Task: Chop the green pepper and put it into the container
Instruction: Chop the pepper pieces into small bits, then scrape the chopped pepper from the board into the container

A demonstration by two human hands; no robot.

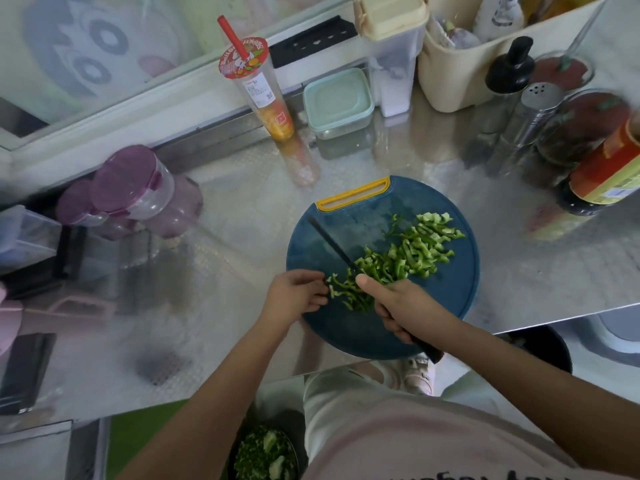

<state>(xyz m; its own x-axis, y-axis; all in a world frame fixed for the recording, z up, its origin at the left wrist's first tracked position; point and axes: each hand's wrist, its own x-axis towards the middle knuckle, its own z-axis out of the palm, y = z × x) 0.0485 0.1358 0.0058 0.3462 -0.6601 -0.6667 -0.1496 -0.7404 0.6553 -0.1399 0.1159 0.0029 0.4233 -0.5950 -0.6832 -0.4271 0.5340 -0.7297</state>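
A round blue cutting board [446, 299] with a yellow handle slot lies on the steel counter. Chopped green pepper strips [412, 252] spread across its middle and right side. My right hand [398, 306] grips the black handle of a knife [329, 244]; the dark blade points up-left across the board, over the near end of the strips. My left hand [294, 294] rests at the board's left edge, fingertips curled against a few pepper strips [346, 294] beside the blade. A pale green lidded container [337, 102] stands at the back of the counter.
A tall drink cup with a red straw [258, 88] stands behind the board. Purple-lidded jars [135, 187] sit at the left; bottles, shakers and a sauce bottle [609, 168] crowd the right. A bin holding green scraps [266, 452] stands below the counter edge.
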